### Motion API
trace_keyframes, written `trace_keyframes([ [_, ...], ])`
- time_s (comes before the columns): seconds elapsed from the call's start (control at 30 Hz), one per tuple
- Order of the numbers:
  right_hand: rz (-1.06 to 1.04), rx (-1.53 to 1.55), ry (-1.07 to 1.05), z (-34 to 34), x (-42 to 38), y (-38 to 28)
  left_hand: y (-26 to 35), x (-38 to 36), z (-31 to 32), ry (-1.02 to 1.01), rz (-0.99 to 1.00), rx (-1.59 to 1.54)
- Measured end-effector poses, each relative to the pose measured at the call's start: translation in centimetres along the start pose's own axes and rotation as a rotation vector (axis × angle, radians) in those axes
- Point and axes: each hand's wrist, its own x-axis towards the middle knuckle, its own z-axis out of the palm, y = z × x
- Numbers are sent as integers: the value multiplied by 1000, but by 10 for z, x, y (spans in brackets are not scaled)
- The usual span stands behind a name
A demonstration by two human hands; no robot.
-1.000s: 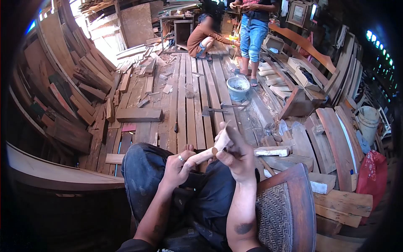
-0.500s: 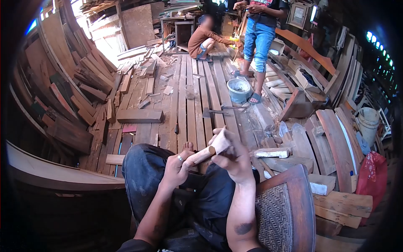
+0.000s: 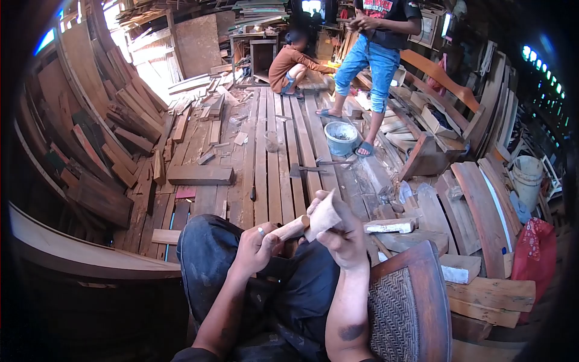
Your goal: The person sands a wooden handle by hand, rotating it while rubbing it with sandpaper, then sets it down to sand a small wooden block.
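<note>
Two bare hands meet over the dark pants of the person who sits here. The left hand has a ring on one finger. Its fingers are closed around a round wooden stick. The stick tips up a bit, and its flat round end points toward the right hand. The right hand pinches a bent tan sheet between its thumb and fingers. The sheet is right by the end of the stick, but I cannot tell if they touch.

Beside the right arm is a chair back with a woven middle and a brown wood rim. Past the hands is a floor made of long boards. A thick wood block lies flat near its left side. A small tool with a dark handle is in the middle, and an axe lies a bit to the right of it. A light blue bucket stands farther off, just beside the feet of a standing person. Close to the floor's far edge, a squatting person reaches out one arm. A red cloth hangs by the wood pieces at the right.
</note>
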Motion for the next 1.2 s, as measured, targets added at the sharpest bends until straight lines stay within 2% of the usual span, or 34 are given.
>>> trace_keyframes([
  [0.17, 114, -202, -53, -4, -1, 3, -3, -2, -1, 3, -37, -90],
  [0.23, -36, 35, -37, 4, 4, -1, -2, -1, -1, -14, -13, -60],
  [0.3, -25, 9, -20, 4, 5, -2, -2, 0, -1, -6, 26, -32],
  [0.4, 171, -231, -78, -6, -1, 7, -2, 0, -2, 26, 68, -46],
  [0.53, -13, 17, -59, 5, 1, -2, -2, -2, -3, 9, 32, -83],
  [0.63, -29, -12, -52, 0, 3, 2, -4, -2, -2, 4, 19, -89],
  [0.67, 79, -38, -24, -1, 0, 2, -4, -2, -1, 6, 15, -100],
  [0.77, 87, -149, -8, -3, -1, 1, 3, -2, 1, 32, -30, -121],
  [0.8, 52, 10, -27, -2, 1, 0, 1, -1, 2, 42, 0, -99],
  [0.87, 12, 34, -8, 0, 2, 2, -3, -2, 4, 63, 55, -55],
  [0.9, -9, 45, -1, 1, 3, 2, -3, -3, 3, 55, 18, -80],
  [0.93, 84, 20, -24, -3, 1, 4, -3, -3, 2, 47, -16, -106],
  [1.03, 112, -163, -22, -1, -1, 2, -4, -3, 1, 30, -45, -126],
  [1.07, -15, -119, -20, -1, 0, 7, -5, -4, 1, 22, -49, -123],
  [1.17, -93, 24, -24, -3, 3, 3, -8, -5, 2, 3, -1, -43],
  [1.2, -47, 14, -16, -4, 2, 5, -8, -5, 1, 7, -12, -48],
])
